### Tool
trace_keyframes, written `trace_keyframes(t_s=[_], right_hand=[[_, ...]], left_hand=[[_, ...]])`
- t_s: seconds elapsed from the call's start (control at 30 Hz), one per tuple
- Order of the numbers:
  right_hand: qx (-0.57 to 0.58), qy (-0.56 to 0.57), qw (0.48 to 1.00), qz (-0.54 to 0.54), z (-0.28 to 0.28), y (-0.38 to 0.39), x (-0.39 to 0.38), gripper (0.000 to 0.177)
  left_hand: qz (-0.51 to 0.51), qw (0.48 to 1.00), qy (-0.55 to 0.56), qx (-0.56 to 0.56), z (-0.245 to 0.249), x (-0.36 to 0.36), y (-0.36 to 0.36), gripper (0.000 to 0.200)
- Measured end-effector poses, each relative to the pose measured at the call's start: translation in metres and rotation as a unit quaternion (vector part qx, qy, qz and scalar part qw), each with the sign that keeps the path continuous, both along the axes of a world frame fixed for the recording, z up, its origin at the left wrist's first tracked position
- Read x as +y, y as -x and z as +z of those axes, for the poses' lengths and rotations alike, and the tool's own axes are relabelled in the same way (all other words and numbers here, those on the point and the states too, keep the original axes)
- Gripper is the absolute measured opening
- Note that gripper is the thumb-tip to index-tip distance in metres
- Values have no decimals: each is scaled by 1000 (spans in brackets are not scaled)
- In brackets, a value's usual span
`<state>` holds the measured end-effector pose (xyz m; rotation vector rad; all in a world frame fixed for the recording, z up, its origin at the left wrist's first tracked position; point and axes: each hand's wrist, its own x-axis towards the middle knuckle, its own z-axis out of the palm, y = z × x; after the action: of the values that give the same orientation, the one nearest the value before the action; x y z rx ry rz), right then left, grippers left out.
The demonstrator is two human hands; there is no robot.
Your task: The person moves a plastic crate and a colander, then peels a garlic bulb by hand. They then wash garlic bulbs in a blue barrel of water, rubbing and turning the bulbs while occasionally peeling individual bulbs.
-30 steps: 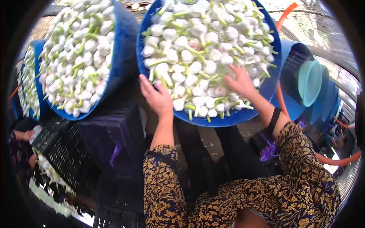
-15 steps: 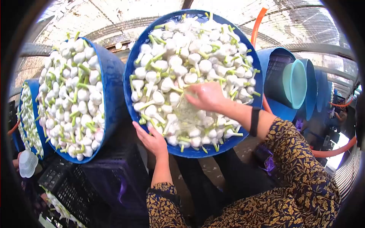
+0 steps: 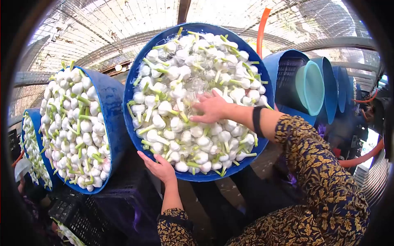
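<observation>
A blue barrel (image 3: 269,84) in front of me is full of white garlic bulbs (image 3: 164,108) with short green stems, sitting in water. The water ripples and splashes near the barrel's middle. There my right hand (image 3: 211,107) lies palm down on the garlic, fingers spread, holding nothing. My left hand (image 3: 160,166) is at the barrel's lower left rim with its fingers stretched out against the outside. Part of its palm is turned away from view.
To the left stands another blue barrel (image 3: 113,119) heaped with garlic, with a further one (image 3: 35,119) beyond. Black crates (image 3: 78,217) are below. At right are a turquoise tub (image 3: 310,88), more blue barrels and an orange hose (image 3: 262,30). Another person's hand holds a white basket (image 3: 22,169) at far left.
My right hand has gone from dipping bent fingers into the water to lying spread on the garlic. The view has tilted up slightly. My left hand stays at the rim.
</observation>
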<state>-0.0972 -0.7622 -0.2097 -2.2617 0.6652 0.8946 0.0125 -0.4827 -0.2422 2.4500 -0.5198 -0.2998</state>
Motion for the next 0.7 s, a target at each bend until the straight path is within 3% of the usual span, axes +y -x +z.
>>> trace_keyframes(t_s=[0.07, 0.13, 0.2, 0.23, 0.3, 0.43, 0.5, 0.53, 0.6, 0.63, 0.67, 0.7], right_hand=[[-32, 4, 999, -41, 21, 14, -30, 72], [-194, 243, 941, -133, 14, 40, -73, 74], [-161, 338, 882, -286, -27, 54, -106, 75], [-162, 333, 883, -288, -38, 52, -103, 75], [106, 247, 932, -242, -53, 35, -94, 74], [57, 178, 958, -219, -49, 41, -41, 73], [-61, 69, 967, -237, -39, 49, -28, 66], [-60, 68, 967, -236, -36, 53, -28, 66], [-84, 168, 964, -191, -7, 51, -29, 63], [-156, 250, 939, -177, -11, 49, -27, 63], [-155, 246, 940, -177, -16, 43, -27, 63], [-71, 212, 955, -196, -19, 26, -29, 63]], left_hand=[[5, 1000, -9, 18, 0, -4, 0, 63], [0, 1000, -8, 5, 1, -2, 0, 63], [0, 1000, -20, -5, -4, 1, 0, 63], [-4, 1000, -13, -5, -5, 2, 0, 63], [-4, 1000, -10, -9, -5, 0, -1, 63], [2, 1000, -7, -3, -3, -5, 0, 63], [0, 1000, -11, -1, 1, -4, -1, 63], [4, 1000, -10, 6, 1, -4, -2, 63], [9, 1000, -15, 20, -1, -2, 1, 63], [3, 1000, -4, 7, -3, -1, 0, 63], [-4, 1000, 5, -8, -5, 0, -1, 63], [-3, 1000, 2, -10, -4, 0, -1, 63]])
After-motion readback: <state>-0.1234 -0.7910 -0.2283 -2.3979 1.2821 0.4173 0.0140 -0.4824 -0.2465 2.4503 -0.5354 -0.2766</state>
